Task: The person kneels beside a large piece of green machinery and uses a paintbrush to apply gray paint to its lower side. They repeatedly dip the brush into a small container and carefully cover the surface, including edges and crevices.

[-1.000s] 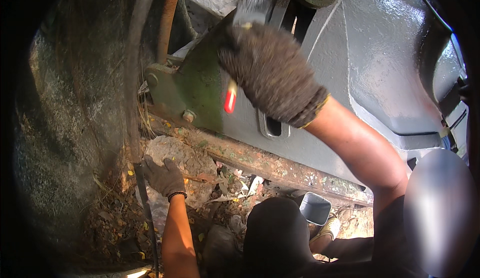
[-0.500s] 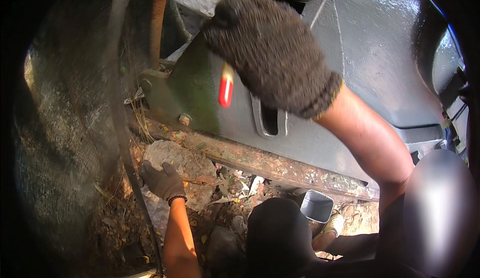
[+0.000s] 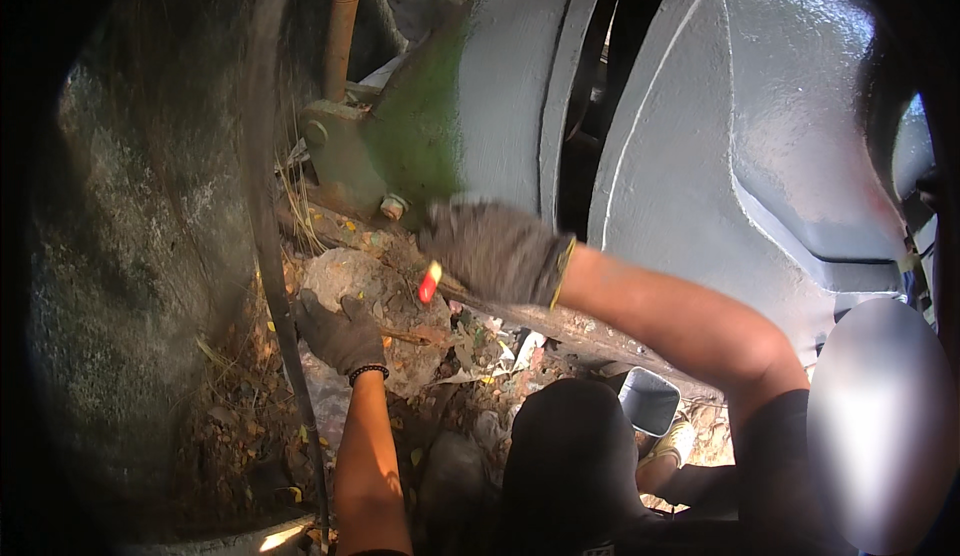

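Note:
My right hand (image 3: 492, 253), in a dark knit glove, is closed around a paintbrush (image 3: 430, 283). Its cream handle with a red end points down out of the fist; the bristles cannot be made out. That hand is at the lower edge of a metal machine body (image 3: 510, 86), mostly grey with a green patch (image 3: 415, 141) on its left part. Lower left, my gloved left hand (image 3: 342, 338) lies on a rough stone (image 3: 340, 271), fingers apart and holding nothing. A dark beaded bracelet circles the left wrist.
A square grey container (image 3: 650, 402) stands beside my dark-clothed knee (image 3: 565, 451), near a shoe (image 3: 678, 441). A dark cable (image 3: 268, 156) hangs down on the left, before a rough wall (image 3: 130, 256). A bolt (image 3: 394, 206) sticks out from the machine's base. Leaf litter covers the ground.
My right hand has come down from the upper machine surface to its lower edge with the paintbrush, baring a dark gap in the machine. My left hand stays on the stone. The view has shifted slightly.

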Demonstrator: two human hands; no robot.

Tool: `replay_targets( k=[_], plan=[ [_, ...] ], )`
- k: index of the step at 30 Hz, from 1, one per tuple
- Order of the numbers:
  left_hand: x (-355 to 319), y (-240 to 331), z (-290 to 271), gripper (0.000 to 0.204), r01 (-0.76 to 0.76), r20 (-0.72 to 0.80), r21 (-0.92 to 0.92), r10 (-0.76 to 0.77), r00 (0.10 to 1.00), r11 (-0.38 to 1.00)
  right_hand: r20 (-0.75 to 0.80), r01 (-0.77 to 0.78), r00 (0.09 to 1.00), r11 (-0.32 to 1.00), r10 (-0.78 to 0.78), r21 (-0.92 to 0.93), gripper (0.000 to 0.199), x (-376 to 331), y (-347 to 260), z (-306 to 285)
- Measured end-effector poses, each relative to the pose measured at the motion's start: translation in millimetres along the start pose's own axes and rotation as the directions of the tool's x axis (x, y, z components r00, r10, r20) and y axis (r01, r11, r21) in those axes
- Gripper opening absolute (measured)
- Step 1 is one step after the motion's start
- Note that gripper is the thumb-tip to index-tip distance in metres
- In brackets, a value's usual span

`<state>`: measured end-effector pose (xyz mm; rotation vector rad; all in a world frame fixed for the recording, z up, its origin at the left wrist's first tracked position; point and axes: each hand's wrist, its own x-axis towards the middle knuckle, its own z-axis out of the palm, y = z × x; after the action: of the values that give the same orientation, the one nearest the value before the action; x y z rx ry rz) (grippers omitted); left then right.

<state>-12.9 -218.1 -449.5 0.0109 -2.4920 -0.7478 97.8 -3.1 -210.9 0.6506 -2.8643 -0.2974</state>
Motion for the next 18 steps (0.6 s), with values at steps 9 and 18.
replay_targets(
  k=[9,18],
  plan=[
    [-1,13,-2,0.072,-0.017,-0.033,-0.019,0.017,0.999,1.000,-0.435,-0.153,0.900,0.926,-0.014,-0.346,0.044,35,42,-149],
    [0,23,-6,0.067,0.034,0.008,0.006,-0.034,0.999,0.999,0.151,0.106,0.985,0.978,-0.079,-0.182,0.029,2,21,8]
  ],
)
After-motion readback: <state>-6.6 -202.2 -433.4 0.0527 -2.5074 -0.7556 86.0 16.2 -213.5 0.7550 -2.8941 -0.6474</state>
